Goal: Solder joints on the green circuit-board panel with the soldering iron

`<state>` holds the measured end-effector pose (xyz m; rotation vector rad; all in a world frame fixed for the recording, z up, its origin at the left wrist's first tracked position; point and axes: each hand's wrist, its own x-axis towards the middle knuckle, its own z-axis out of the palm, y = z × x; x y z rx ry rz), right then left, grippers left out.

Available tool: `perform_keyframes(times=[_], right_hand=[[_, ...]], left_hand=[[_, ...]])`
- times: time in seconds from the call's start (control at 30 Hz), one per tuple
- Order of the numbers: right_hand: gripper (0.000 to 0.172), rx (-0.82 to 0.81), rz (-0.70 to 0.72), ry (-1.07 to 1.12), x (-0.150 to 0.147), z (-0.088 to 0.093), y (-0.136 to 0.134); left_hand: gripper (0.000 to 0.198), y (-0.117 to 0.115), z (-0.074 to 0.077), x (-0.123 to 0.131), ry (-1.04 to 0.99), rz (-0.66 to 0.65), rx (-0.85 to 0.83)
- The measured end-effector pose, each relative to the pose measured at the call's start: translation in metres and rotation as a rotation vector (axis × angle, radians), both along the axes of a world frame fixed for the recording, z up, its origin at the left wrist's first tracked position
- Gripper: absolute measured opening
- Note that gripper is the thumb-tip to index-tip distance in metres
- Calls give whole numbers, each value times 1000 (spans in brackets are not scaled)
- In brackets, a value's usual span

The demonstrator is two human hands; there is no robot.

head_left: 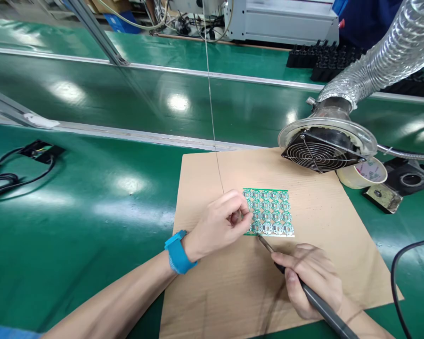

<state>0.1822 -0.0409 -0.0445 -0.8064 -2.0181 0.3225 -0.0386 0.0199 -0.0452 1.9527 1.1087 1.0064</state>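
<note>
A green circuit board panel (271, 212) with several rows of small round boards lies flat on a sheet of cardboard (212, 292). My left hand (224, 219), with a blue band at the wrist, is pinched over the panel's left edge. A thin solder wire (212, 108) comes down from above into this hand; its end between the fingertips is hidden. In my right hand (314, 278) is a soldering iron (320, 303), held like a pen. Its tip meets the panel's lower edge, near the left corner; I cannot tell whether it touches a joint.
Behind the panel, a fume extractor fan (318, 150) hangs on a silver duct (385, 59). A tape roll (363, 173) and a black metal stand (406, 179) sit to the right. Cables (7, 181) lie at left, and another black cable (395, 278) curves at right.
</note>
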Motion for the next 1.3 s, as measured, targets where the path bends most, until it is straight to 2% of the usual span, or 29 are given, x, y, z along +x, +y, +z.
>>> perform_keyframes(times=[0.5, 0.67, 0.9, 0.97, 1.13, 1.3], right_hand=[[27, -3, -10, 27, -1, -1, 0], [29, 8, -40, 17, 4, 6, 0], [25, 4, -113, 88, 9, 4, -1], [24, -4, -129, 100, 10, 0, -3], [25, -26, -226, 133, 14, -6, -4], [25, -107, -267, 197, 14, -5, -2]], left_hand=[[14, 1, 1, 1, 4, 19, 52], [18, 2, 5, 2, 10, 62, 171], [14, -3, 2, -5, 208, 123, 295], [17, -4, 3, -5, 231, 88, 222], [27, -5, 4, -1, 112, 39, -185], [27, -2, -1, 3, 38, 81, -336]])
